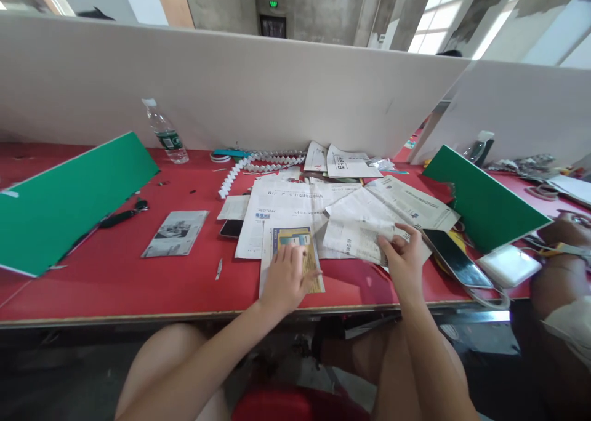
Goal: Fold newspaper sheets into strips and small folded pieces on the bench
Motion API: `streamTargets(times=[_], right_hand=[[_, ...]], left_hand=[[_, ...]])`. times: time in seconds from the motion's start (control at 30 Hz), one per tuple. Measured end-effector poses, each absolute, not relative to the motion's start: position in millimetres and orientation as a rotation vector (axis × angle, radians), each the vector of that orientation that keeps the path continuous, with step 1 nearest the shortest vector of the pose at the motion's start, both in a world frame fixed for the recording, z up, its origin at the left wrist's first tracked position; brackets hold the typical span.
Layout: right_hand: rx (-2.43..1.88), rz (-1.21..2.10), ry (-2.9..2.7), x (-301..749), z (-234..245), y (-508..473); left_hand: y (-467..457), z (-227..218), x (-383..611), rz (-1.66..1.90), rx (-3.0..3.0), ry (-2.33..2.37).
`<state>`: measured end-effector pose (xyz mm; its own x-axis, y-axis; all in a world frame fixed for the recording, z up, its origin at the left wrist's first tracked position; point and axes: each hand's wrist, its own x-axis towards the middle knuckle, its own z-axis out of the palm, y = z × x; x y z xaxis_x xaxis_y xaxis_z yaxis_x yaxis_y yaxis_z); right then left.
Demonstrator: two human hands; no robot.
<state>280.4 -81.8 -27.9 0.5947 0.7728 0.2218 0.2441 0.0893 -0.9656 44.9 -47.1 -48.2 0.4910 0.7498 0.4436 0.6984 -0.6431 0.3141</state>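
Note:
My left hand [287, 277] lies over a yellow and blue printed sheet [315, 280] near the table's front edge, its fingers stretched out and resting on the paper. Between the thumb and fingers of my right hand [403, 255] is the edge of a newspaper sheet [353, 239], slightly raised and creased. Under both hands spread larger newspaper pages [258, 205], overlapping one another. To the left, a folded newspaper piece [176, 233] lies flat on the red table [115, 292].
Green boards [78, 199] stand on both sides. A water bottle [167, 135] is at the back left, near a zigzag folded paper chain [235, 173]. A phone [458, 258] and a white box [509, 264] lie at right, beside another person's arm [561, 267].

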Motion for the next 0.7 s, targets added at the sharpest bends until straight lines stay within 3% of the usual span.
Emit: streamTargets(times=[0.1,0.23,0.43,0.7], right_hand=[[-1.367,0.546,-0.994,256.4,-14.1,-62.5],[-1.381,0.840,-1.182,224.3,-27.6,-45.5],[-1.522,1.055,-1.382,206.1,-59.7,-51.6],[-1.550,0.875,-1.599,201.0,-54.9,-57.3]], left_hand=[[-24.2,-29.7,23.0,1.333,2.395,1.314],[1.2,-16.7,-7.1,1.470,2.079,1.590],[-0.2,-21.4,-17.6,0.959,2.271,1.830],[-13.8,-31.5,-5.1,0.500,2.485,1.923]])
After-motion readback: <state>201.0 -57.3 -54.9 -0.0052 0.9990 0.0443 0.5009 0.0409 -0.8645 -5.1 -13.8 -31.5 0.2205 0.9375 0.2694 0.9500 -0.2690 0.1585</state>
